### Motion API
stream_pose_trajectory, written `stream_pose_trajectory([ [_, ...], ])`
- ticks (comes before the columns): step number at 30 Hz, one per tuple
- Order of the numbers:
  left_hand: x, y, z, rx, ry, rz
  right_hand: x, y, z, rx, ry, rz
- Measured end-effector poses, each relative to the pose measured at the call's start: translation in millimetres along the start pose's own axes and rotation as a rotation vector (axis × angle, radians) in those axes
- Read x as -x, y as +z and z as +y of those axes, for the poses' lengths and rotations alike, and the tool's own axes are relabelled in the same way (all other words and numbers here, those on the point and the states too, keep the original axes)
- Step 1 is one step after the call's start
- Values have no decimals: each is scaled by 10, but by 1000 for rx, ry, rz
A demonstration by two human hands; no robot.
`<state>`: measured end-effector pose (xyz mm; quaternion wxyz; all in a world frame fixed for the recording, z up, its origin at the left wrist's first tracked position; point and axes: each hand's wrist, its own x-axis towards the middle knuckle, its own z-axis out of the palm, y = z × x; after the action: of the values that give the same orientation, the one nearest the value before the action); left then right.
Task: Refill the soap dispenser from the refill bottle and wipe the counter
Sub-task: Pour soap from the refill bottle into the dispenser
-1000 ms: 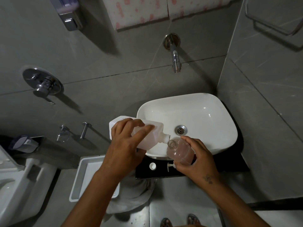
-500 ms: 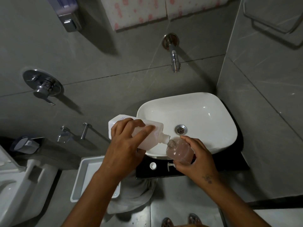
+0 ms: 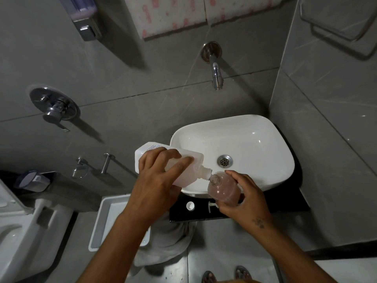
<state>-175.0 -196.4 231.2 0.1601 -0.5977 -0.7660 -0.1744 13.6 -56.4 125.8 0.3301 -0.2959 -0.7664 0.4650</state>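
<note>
The left hand (image 3: 157,186) wraps the refill bottle (image 3: 161,160), tipped on its side with its neck pointing right and down, so that the spout meets the open mouth of the dispenser (image 3: 223,189). The right hand (image 3: 246,199) cups the dispenser from below and behind, tilted toward the bottle; pinkish liquid shows through its clear wall. Both bottles hang over the near rim of the basin (image 3: 265,152), just above the black counter (image 3: 285,205).

The counter's bare strip in front of the basin is narrow: one white cap (image 3: 190,206) and one pump head (image 3: 212,206) lie on it, apart from each other, close to its front edge. A pale cloth (image 3: 169,240) hangs below that edge, beside a white tray (image 3: 106,219) on the left. The grey wall stands close on the right, a toilet (image 3: 26,237) at far left. One tap (image 3: 216,78) juts over the basin, one drain (image 3: 224,160) at its middle. Two hands, two bottles
</note>
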Motion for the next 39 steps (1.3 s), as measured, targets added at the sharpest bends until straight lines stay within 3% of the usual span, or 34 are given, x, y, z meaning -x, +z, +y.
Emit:
stream_pose_trajectory([
  [39,20,-6,32,-64,32,-2,78,-23,40,-28,37,-11],
])
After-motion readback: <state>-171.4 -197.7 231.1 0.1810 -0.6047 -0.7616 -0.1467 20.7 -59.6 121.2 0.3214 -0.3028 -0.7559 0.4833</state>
